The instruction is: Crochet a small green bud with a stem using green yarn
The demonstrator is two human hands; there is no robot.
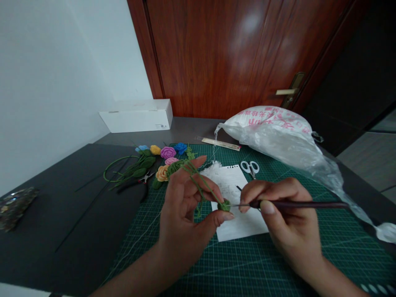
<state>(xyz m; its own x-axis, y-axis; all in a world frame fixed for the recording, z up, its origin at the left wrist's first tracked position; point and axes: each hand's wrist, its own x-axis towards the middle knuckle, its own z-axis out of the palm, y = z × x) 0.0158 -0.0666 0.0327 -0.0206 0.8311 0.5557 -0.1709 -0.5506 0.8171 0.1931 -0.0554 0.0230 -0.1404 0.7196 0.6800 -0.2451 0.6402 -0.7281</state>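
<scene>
In the head view, the left hand (188, 210) pinches the green piece (223, 205) between thumb and fingers, over the left edge of the paper (241, 227), with green yarn (208, 185) running across its fingers. The right hand (289, 218) grips the dark handle of the hook (301, 204), whose metal tip meets the piece; whether it sits inside a loop is too small to tell. To work well here, I would keep the pinch close to the tip, hold the yarn evenly taut, and turn the hook gently so as not to split strands.

The bag (272, 123), beyond the paper to its right, carries pink characters, too warped to read surely. The box (139, 117), beyond it to the left, has a tiny label with a square code, illegible. The paper's own lines are too faint to read.
</scene>
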